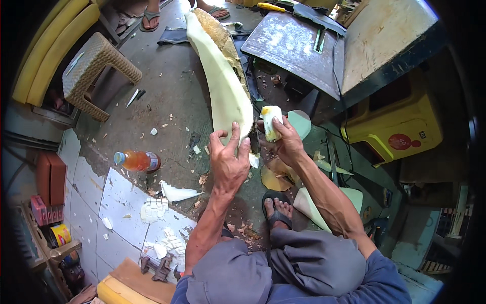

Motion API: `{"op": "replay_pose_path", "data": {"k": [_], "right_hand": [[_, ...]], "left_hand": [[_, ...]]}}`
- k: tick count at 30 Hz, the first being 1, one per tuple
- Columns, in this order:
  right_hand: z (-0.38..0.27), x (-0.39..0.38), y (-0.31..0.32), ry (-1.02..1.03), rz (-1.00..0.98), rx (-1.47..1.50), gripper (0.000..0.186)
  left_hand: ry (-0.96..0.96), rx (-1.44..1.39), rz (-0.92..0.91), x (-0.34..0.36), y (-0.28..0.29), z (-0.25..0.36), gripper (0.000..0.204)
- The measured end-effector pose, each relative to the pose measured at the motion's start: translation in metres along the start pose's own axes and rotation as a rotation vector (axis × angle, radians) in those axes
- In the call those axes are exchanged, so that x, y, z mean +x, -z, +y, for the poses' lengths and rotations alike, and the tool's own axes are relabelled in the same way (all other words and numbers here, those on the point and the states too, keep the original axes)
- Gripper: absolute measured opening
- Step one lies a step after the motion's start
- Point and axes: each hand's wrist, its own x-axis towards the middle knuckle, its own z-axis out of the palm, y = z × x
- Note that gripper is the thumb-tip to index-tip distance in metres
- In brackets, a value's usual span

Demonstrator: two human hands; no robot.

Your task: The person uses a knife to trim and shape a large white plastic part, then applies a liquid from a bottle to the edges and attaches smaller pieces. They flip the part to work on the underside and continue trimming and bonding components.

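A long, pale cream seat foam (223,81) stretches away from me, with a rough brown layer along its right side. My left hand (228,164) grips its near end, the fingertips bent onto the pale surface and the thumb by the edge. My right hand (288,142) is closed around a small white foam block (272,121) with yellow stains, held just right of that end. What the fingers do beneath the foam is hidden.
A bottle of orange liquid (137,161) stands on the floor at left, near white foam scraps (177,192). A woven-pattern stool (98,73) is farther left. At right are a metal-topped table (293,48) and a yellow case (400,119). Another person's sandalled foot (150,19) shows at the far end.
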Motion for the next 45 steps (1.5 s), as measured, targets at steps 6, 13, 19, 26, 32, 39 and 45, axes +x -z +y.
{"op": "replay_pose_path", "data": {"k": [6,13,19,26,32,39,45], "right_hand": [[-0.026,-0.038,-0.009,0.255,-0.027,-0.43,0.037],[-0.05,-0.055,-0.042,0.67,0.032,-1.21,0.028],[-0.044,-0.047,-0.052,0.892,0.082,-1.38,0.026],[-0.039,-0.056,-0.064,0.858,0.131,-1.687,0.031],[-0.041,-0.072,-0.062,0.816,0.058,-1.8,0.022],[-0.06,-0.065,-0.06,0.896,0.089,-1.689,0.031],[-0.072,-0.044,-0.04,1.188,-0.17,-1.683,0.049]], "left_hand": [[0.001,-0.049,0.002,0.01,0.0,0.002,0.046],[0.034,-0.098,-0.057,0.014,0.002,0.007,0.048],[0.011,-0.068,-0.033,0.015,-0.002,0.014,0.047],[0.001,-0.063,-0.027,0.014,-0.006,0.011,0.047],[-0.008,-0.063,-0.028,0.014,-0.005,0.012,0.047],[0.022,-0.096,-0.055,0.022,0.0,0.017,0.048],[-0.002,-0.093,-0.036,0.024,0.006,0.015,0.047]]}}
